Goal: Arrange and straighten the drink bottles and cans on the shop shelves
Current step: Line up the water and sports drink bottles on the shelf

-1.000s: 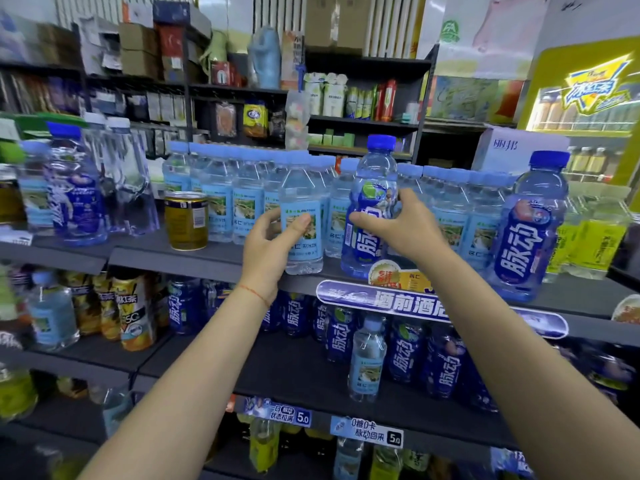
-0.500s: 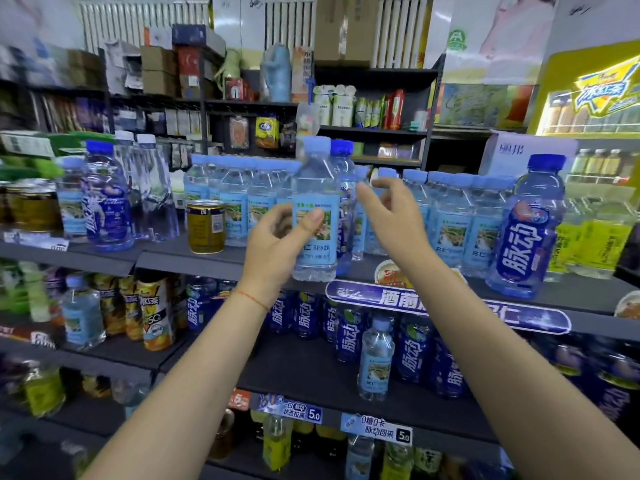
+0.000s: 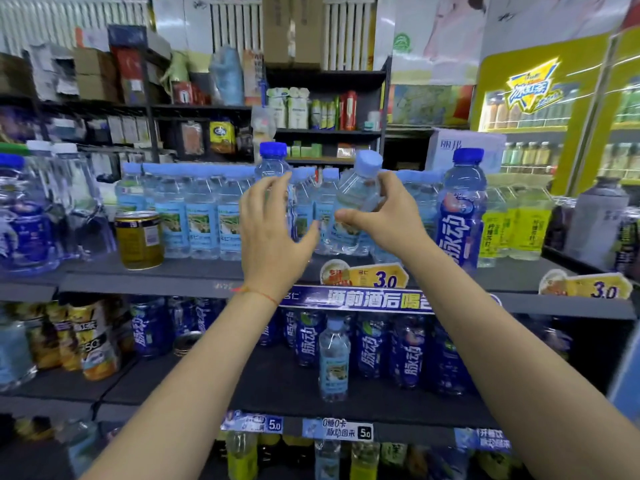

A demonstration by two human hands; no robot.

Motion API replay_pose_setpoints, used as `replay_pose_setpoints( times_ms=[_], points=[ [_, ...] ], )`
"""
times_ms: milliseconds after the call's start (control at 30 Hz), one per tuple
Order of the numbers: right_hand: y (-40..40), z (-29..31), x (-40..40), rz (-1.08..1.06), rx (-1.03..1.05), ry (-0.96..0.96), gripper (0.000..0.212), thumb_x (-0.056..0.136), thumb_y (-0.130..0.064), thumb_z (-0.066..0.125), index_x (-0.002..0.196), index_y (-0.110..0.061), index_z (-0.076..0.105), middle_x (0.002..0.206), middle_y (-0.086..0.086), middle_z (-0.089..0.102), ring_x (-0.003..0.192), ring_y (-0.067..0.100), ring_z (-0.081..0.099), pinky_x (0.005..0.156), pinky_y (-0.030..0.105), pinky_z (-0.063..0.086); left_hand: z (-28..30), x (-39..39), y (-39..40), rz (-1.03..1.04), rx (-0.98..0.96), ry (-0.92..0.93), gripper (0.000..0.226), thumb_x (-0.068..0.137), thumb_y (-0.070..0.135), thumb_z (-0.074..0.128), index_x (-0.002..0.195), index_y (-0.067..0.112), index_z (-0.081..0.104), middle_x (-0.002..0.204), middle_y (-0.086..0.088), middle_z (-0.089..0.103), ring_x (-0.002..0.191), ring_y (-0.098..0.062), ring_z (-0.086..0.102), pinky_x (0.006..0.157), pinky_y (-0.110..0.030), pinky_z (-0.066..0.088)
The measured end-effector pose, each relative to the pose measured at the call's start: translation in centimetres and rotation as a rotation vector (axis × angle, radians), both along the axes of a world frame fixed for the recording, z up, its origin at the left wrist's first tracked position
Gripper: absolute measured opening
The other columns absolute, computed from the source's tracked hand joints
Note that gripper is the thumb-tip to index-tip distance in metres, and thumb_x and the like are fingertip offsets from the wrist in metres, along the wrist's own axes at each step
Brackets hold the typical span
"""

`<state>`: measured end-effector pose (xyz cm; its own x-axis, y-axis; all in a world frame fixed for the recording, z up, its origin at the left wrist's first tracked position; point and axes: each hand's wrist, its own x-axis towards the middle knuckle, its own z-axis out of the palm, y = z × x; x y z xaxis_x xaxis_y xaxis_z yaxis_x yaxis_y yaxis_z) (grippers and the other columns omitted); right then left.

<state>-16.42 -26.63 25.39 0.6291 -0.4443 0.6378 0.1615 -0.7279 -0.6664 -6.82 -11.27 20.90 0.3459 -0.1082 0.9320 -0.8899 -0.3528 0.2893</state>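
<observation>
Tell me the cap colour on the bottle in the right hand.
Light blue. The cap tops the tilted bottle held by the right hand, head view.

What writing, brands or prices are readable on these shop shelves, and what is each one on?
"脉动": big white characters on the tall blue bottle at the right of the top shelf.
"3.0": yellow price tag on the top shelf edge, and another price tag further right.
"酒前酒后喝": blue banner strip under that shelf.
"5.0": two lower shelf labels.
Water-bottle labels, the gold can and the back-shelf goods are too blurred to read.
</observation>
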Motion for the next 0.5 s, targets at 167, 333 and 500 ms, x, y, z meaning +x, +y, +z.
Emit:
replay_pose_setpoints(
  times_ms=[167, 333, 500],
  points=[
    [-0.5, -0.5, 3.1, -0.061, -0.008, 0.167, 0.087, 0.075, -0.042, 0.083, 0.143, -0.014, 0.037, 0.138, 0.006, 0.049, 0.118, 0.023, 0.05, 0.085, 0.032, 0.039, -3.2, 2.9, 0.2, -0.084, -0.068, 0.52, 0.099, 0.08, 0.04, 0.076, 0.153, 0.013, 0.015, 0.153, -0.012, 0.034, 0.139, -0.03, 0.034, 0.112, -0.048, 0.035],
    [0.2, -0.4, 5.7, -0.062, 0.069, 0.224, 0.078, 0.079, -0.04, 0.08, 0.137, -0.013, 0.036, 0.13, 0.011, 0.055, 0.104, 0.027, 0.059, 0.084, 0.042, 0.053, -4.0, 3.8, 0.0, -0.096, -0.031, 0.612, 0.084, 0.076, 0.048, 0.077, 0.142, 0.022, 0.033, 0.123, 0.0, 0.062, 0.102, -0.024, 0.063, 0.076, -0.03, 0.043],
    [-0.1, -1.0, 6.7, -0.111, 0.04, 0.298, 0.078, 0.089, -0.039, 0.069, 0.151, -0.017, 0.026, 0.147, 0.014, 0.044, 0.118, 0.034, 0.056, 0.093, 0.05, 0.052, -4.4, 3.9, -0.1, -0.04, -0.027, 0.59, 0.082, 0.077, 0.052, 0.074, 0.141, 0.02, 0.032, 0.12, 0.0, 0.062, 0.1, -0.023, 0.063, 0.074, -0.03, 0.042]
  ],
)
